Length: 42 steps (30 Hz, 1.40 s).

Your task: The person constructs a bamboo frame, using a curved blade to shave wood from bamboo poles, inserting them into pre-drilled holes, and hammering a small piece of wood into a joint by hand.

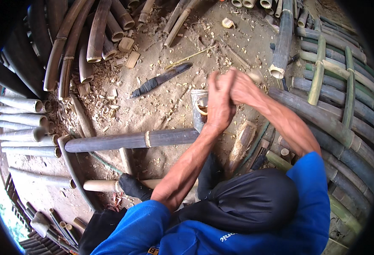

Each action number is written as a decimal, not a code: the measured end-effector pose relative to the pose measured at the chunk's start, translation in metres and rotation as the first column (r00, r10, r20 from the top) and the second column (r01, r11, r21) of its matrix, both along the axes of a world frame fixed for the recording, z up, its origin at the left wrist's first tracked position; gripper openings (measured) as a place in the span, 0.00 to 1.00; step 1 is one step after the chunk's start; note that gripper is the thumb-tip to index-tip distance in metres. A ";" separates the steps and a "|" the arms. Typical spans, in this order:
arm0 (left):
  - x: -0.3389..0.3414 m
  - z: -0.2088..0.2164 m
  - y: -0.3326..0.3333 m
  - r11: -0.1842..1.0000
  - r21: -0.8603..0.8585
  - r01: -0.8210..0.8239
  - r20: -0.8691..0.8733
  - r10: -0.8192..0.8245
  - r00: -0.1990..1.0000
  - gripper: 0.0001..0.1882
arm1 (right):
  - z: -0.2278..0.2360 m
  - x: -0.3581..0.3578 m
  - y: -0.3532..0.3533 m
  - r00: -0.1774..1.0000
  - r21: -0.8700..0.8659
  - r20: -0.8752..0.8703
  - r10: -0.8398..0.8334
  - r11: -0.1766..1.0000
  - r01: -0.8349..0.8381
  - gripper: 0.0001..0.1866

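My left hand [220, 104] is closed, right beside the pale-rimmed opening of a short bamboo piece [196, 97]. Against it, my right hand [241, 87] is also closed and smeared by motion. Whatever the two hands grip is hidden between them and cannot be made out. The short piece meets the right end of a long dark bamboo pole [110, 142], which lies across in front of me. Beyond the hands, on the ground, rests a large knife [161, 79] with a dark wrapped handle.
Bamboo poles lie in piles at the far left [97, 34] and at the right [340, 110]. One thick pole [282, 42] points toward me. Wood chips [106, 91] litter the ground. A split, shaved bamboo piece [241, 142] lies near my feet. Cut poles [21, 119] are stacked at left.
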<state>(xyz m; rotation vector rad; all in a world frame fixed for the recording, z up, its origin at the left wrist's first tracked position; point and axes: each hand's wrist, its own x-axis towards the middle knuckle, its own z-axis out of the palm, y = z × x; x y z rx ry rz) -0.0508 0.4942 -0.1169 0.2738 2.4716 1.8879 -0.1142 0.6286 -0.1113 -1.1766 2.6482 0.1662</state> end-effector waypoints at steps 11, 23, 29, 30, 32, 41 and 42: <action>-0.018 0.026 0.002 0.625 -0.364 0.691 0.226 -0.660 0.716 0.33 | -0.026 0.082 0.012 0.337 -0.158 0.628 -0.702 0.309 0.938 0.16; -0.017 0.013 -0.024 0.935 0.186 -0.302 0.077 0.293 0.953 0.50 | 0.019 -0.029 -0.063 0.998 -0.110 -0.032 0.057 0.992 -0.060 0.05; 0.008 0.017 0.004 0.997 -0.082 0.006 0.105 0.002 0.994 0.54 | 0.014 -0.005 0.001 0.951 -0.115 0.307 0.041 0.993 -0.006 0.12; 0.015 0.027 0.013 0.994 -0.102 0.024 0.141 -0.009 0.990 0.55 | 0.020 0.002 0.013 0.938 -0.148 0.336 0.089 0.988 -0.040 0.16; 0.019 0.035 0.017 0.980 -0.176 0.090 0.203 -0.053 0.978 0.56 | 0.022 0.017 0.028 0.881 -0.221 0.472 -0.042 0.961 0.165 0.21; 0.001 0.033 0.002 0.636 -0.264 0.725 0.436 -0.591 0.678 0.64 | -0.040 0.108 0.006 0.397 0.343 0.692 -0.604 0.758 0.555 0.18; -0.011 0.025 -0.006 0.446 -0.250 0.859 0.479 -0.714 0.510 0.63 | -0.040 0.121 -0.008 0.167 0.434 0.730 -0.663 0.637 0.637 0.17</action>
